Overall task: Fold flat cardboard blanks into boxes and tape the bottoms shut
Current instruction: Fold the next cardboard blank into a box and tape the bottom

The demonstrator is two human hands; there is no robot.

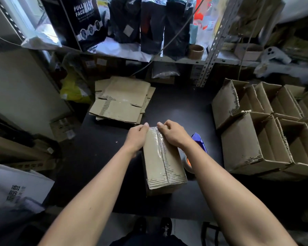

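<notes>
A folded brown cardboard box (163, 162) lies bottom-up on the black table (100, 153), with clear tape (159, 148) running along its centre seam. My left hand (138, 135) grips the box's far left corner, thumb on the tape end. My right hand (172, 133) curls over the far right corner, thumb pressing the tape down over the far edge. A blue tape dispenser (199, 142) with its roll lies on the table just right of the box, partly hidden by my right forearm.
A stack of flat cardboard blanks (122, 100) lies at the table's far left. Several finished open boxes (263, 130) crowd the right side. Metal shelving (210, 55) with bags and a black carton stands behind. My shoes show below the table's near edge.
</notes>
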